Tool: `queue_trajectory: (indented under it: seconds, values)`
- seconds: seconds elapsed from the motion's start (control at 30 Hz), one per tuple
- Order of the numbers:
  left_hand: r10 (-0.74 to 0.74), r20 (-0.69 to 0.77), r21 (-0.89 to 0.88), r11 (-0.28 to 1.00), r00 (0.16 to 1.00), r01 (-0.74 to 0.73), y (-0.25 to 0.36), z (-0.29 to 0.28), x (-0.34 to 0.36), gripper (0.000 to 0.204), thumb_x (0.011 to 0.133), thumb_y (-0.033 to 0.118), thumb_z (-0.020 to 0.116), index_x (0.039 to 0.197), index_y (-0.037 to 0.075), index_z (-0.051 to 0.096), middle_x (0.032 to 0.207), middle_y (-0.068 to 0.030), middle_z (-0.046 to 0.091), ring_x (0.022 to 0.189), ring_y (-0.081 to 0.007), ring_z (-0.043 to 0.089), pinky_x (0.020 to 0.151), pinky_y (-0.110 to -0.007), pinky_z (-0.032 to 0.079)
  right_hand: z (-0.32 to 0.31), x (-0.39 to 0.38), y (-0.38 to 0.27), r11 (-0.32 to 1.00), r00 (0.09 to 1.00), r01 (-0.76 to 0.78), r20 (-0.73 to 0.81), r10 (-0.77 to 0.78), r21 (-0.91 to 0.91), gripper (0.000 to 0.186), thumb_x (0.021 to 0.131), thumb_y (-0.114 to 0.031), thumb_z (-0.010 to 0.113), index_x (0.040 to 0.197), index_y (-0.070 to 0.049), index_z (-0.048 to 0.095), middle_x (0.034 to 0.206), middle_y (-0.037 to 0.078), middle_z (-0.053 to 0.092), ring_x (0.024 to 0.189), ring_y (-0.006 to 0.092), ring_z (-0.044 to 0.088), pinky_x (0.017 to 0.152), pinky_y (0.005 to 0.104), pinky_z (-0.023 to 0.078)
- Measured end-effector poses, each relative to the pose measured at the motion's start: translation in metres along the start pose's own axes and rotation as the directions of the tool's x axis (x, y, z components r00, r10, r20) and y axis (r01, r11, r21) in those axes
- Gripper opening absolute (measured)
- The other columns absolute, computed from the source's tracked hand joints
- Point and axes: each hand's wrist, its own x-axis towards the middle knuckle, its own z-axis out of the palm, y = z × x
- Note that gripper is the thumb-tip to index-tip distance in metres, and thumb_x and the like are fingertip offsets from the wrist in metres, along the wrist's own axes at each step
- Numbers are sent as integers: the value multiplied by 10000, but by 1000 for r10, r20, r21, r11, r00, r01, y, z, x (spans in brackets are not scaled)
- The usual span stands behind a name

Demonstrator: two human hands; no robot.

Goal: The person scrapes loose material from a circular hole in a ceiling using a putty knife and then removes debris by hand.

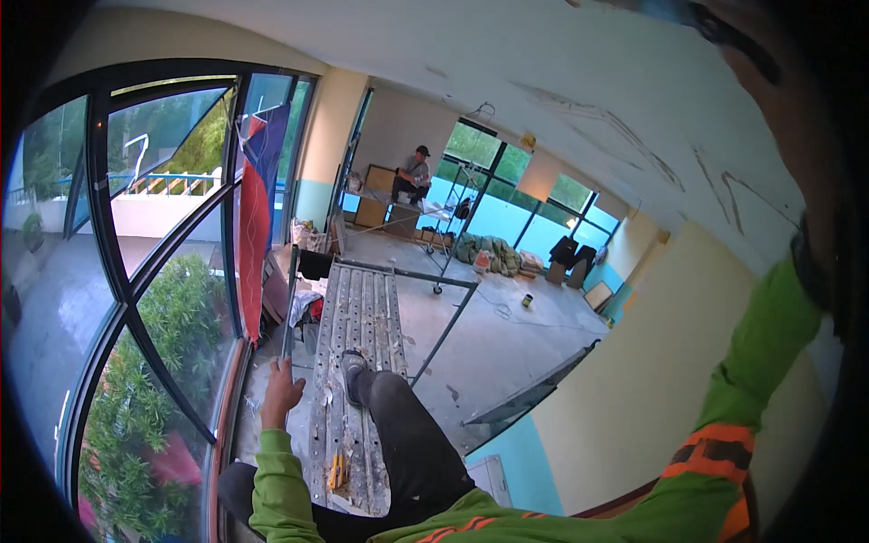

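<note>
We note right hand point(768, 83) closed around dark-handled tool point(738, 39), left hand point(281, 396) at scaffold frame point(434, 278), grip we cannot determine

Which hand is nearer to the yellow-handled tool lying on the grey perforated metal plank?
Left. The left hand is ahead and to the left of the tool, beside the plank; the right hand is raised near the white ceiling, well above and to the right.

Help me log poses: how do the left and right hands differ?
The left hand is low, by a scaffold post; the right hand is raised, gripping a dark tool. The left hand shows clearly; the right hand is partly cut off. Both have green sleeves.
</note>
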Motion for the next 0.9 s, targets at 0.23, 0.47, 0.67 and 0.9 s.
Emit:
queue_trajectory:
  seconds: [0.23, 0.47, 0.67, 0.9]
  values:
    - [11, -15, -16, 1000, 1000, -11, 2, -5, 3, 692, 758, 197, 665, 1342, 21, 338, 1370, -338, 280, 1146, -503, 442, 955, -476, 412, 15, -2, -3, 1000, 999, -15, -48, 15, -5, 356, 900, -196, 591, 1254, -175, 561, 1093, 95, 624, 935, 176, 597, 824, 276, 466]
    - [-50, 46, -2, 999, 998, 50, -1, 1, -3, 705, 759, 221, 674, 1351, 45, 336, 1370, -339, 280, 1163, -478, 444, 953, -473, 416, 24, -12, -4, 999, 997, -42, -68, 41, -6, 354, 901, -207, 591, 1253, -177, 562, 1112, 89, 622, 959, 178, 600, 837, 277, 466]
    - [-56, 46, 15, 998, 997, 56, -3, 4, -4, 664, 762, 224, 664, 1325, 35, 367, 1362, -340, 288, 1100, -486, 490, 924, -487, 431, 21, -24, -2, 998, 995, -60, -81, 59, -8, 352, 902, -216, 591, 1252, -179, 563, 1129, 85, 621, 980, 180, 603, 849, 277, 466]
    - [-34, 38, 22, 999, 999, 33, -2, 1, -6, 654, 758, 215, 662, 1314, 30, 371, 1357, -345, 287, 1070, -493, 503, 919, -484, 436, 26, -24, -1, 997, 993, -73, -94, 72, -9, 351, 903, -231, 593, 1250, -186, 566, 1149, 80, 620, 994, 181, 608, 858, 276, 467]
